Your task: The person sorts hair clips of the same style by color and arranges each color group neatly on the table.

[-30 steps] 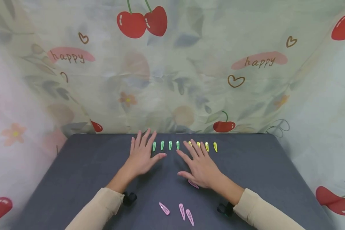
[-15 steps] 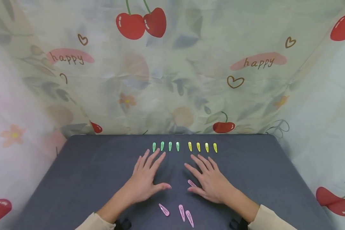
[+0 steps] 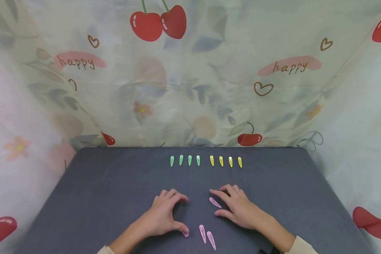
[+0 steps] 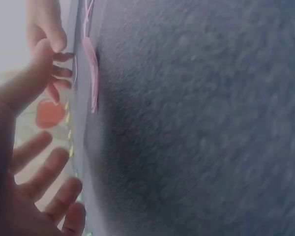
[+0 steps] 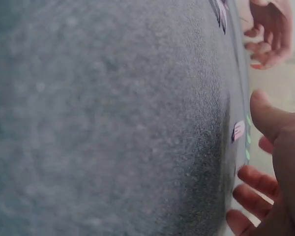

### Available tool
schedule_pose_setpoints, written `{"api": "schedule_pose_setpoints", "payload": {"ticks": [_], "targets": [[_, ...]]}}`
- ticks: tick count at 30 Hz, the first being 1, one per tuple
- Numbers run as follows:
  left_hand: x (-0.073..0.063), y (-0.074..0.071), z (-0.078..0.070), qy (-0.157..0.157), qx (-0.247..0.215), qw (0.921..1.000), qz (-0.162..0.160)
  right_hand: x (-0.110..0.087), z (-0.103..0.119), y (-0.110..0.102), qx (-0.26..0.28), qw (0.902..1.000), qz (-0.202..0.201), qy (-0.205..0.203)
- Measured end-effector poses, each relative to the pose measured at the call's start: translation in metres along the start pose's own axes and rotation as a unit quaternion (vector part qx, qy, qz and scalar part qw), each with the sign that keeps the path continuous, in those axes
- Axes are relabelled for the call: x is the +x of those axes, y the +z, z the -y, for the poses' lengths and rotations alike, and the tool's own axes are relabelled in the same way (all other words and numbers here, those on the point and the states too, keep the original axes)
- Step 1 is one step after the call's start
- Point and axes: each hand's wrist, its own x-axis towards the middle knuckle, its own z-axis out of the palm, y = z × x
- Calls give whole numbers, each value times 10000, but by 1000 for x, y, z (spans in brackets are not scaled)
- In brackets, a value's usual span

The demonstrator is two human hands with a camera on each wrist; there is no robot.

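My left hand [image 3: 163,217] hovers low over the dark table with thumb and fingers spread apart, holding nothing. Its thumb partly covers a pink snap hair clip [image 3: 186,234] in the head view. In the left wrist view a pink clip [image 4: 92,73] lies on the cloth, apart from the thumb. My right hand [image 3: 241,210] has its thumb and index finger either side of another pink hair clip [image 3: 215,203], without gripping it. Two more pink hair clips, a left one [image 3: 202,234] and a right one [image 3: 211,240], lie side by side between the hands, nearer the front.
At the back of the table [image 3: 114,183] stands a row of several green hair clips [image 3: 189,160] and several yellow hair clips [image 3: 221,161]. A patterned curtain [image 3: 184,88] hangs behind the table and along both sides.
Both hands have drawn back from the green and yellow rows toward the pink clips. Their fingers, straight before, are now more bent. The clips lie as before.
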Motion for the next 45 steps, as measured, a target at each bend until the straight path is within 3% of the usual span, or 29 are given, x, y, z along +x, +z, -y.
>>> {"api": "schedule_pose_setpoints", "payload": {"ticks": [5,11,28,33,37,40,45], "targets": [[-3,5,1,-7,-533,9984,208,4,-5,0,640,9979,-62,-127],[-5,10,2,-86,-816,9960,360,7,-12,3,841,9955,-262,-336],[-2,10,3,-83,-703,9961,520,10,-12,5,975,9948,-186,-246],[-1,9,0,269,-388,9975,533,10,-14,3,1037,9944,-129,-159],[1,10,-2,481,-440,9957,658,12,-16,1,1091,9940,-27,-91],[5,7,-2,366,-544,9964,545,13,-16,1,1161,9932,44,-34],[14,-3,1,-46,-584,9982,-117,14,-17,3,1225,9924,81,-67]]}}
